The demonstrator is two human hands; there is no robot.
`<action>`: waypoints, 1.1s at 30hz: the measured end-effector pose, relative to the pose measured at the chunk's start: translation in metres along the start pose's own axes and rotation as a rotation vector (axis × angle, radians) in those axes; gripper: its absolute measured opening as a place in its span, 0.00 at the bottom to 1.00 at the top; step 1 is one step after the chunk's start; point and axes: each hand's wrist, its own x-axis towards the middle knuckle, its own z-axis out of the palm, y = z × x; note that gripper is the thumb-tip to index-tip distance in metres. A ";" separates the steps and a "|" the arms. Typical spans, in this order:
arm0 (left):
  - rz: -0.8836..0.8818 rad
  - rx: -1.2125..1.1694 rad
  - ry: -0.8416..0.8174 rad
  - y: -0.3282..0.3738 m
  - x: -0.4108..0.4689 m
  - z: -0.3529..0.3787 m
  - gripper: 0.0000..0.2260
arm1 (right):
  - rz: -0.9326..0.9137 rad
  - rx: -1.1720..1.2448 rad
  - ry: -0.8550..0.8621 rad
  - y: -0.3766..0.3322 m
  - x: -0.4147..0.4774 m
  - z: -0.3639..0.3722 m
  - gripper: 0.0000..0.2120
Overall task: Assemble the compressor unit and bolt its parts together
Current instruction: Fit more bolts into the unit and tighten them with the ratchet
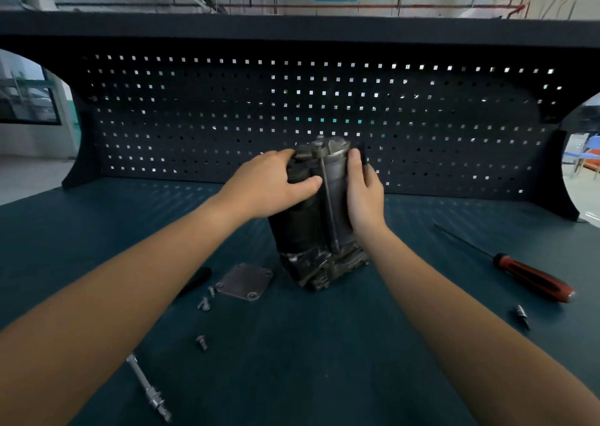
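Compressor unit [319, 218] stands upright at the centre of the green bench mat [292, 360], gripped from both sides: the left hand [269, 187] curls round its dark upper body, thumb across the front, and the right hand [363, 192] wraps its grey right side. A long bolt [328, 205] runs down its front; a cover plate [244, 281] and loose screws [205, 302] lie at its 8 o'clock. Perched on an uneven base, it would likely topple onto those screws if either grip eased.
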 end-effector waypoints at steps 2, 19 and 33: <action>0.003 0.017 0.040 0.006 0.001 0.002 0.19 | -0.097 -0.027 -0.006 0.007 -0.012 -0.004 0.29; -0.174 0.199 0.044 0.050 -0.007 0.015 0.36 | -0.211 -0.473 0.069 0.005 -0.095 0.046 0.59; -0.106 -0.282 -0.003 0.015 0.007 -0.016 0.27 | -0.276 -0.437 0.142 -0.001 -0.076 0.021 0.47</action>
